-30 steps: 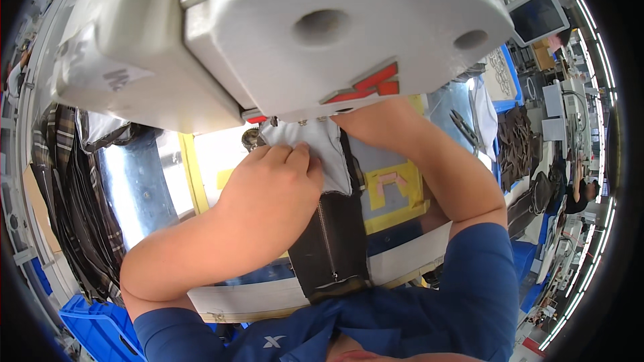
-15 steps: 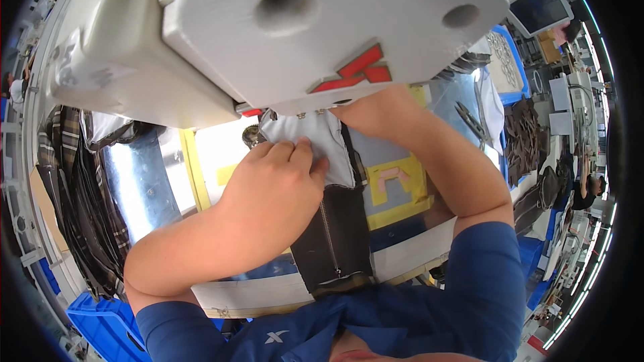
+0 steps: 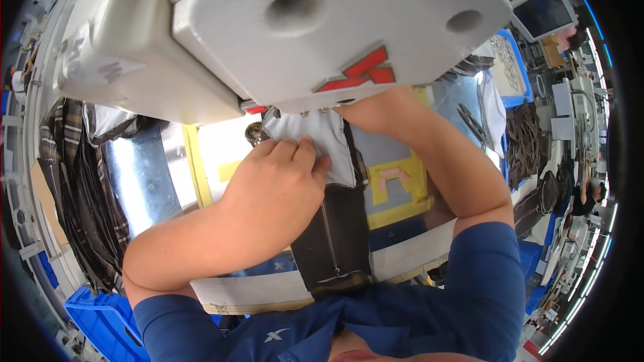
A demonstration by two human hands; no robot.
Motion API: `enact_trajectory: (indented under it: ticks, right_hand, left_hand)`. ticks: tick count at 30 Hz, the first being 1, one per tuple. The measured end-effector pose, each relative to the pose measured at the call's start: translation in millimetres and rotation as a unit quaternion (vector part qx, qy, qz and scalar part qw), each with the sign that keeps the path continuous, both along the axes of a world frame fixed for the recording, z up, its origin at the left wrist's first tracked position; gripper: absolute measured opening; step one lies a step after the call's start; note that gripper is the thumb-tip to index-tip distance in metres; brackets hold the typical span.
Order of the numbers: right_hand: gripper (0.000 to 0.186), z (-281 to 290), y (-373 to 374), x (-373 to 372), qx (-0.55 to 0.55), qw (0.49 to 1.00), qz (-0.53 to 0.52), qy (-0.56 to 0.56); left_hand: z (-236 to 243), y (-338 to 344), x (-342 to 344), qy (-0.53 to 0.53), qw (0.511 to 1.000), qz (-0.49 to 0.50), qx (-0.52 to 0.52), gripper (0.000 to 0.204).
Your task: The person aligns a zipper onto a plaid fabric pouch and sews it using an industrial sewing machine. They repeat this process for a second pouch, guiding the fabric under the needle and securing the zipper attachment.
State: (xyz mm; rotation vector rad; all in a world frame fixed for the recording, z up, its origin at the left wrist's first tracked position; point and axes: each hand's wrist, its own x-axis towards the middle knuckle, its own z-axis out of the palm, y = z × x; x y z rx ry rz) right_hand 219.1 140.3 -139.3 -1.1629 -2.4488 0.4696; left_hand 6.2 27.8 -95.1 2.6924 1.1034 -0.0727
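Observation:
A white lining piece with dark edges (image 3: 339,154) lies on a dark fabric panel with a metal zipper (image 3: 329,228), under the pale head of a sewing machine (image 3: 355,20). My left hand (image 3: 278,177) rests on the left part of the lining, fingers slightly bent and pressing down, thumb a little apart. At the lining's upper right edge is my right hand (image 3: 376,110). Its fingers are hidden behind the machine head, so their grip does not show. A small round metal part (image 3: 255,133) sits beside the lining, left of the needle area.
Plaid and dark garments (image 3: 80,201) hang at the left, above a blue crate (image 3: 100,322). Yellow tape (image 3: 402,211) marks the worktop on the right. Scissors (image 3: 473,126) lie farther right, near a blue tray of small parts (image 3: 510,67) and a pile of brown pieces (image 3: 523,141).
The whole view has shifted slightly. Both hands and the fabric keep nearly the same places relative to the machine.

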Motion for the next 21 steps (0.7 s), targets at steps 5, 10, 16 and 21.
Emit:
enact_trajectory:
  ticks: [5,10,16,21]
  right_hand:
    - [0.032,5.4,-2.6,-0.9,-0.036,0.999,-0.016,-0.025]
    - [0.032,-11.7,-1.8,1.4,0.002,1.000,-0.006,-0.012]
    - [0.031,-6.0,-9.5,-0.7,0.010,0.999,-0.028,0.037]
    - [0.028,3.9,1.1,5.1,-0.007,1.000,-0.007,-0.013]
  left_hand:
    - [0.8,-1.2,0.5,-0.002,1.000,0.005,-0.005,0.056]
    - [-2.8,-5.5,0.1,-0.007,1.000,0.005,0.019,0.058]
    - [-1.5,-7.8,-0.1,0.006,1.000,0.003,0.026,0.061]
    - [-6.5,-2.8,2.1,-0.034,0.999,-0.007,0.018,0.066]
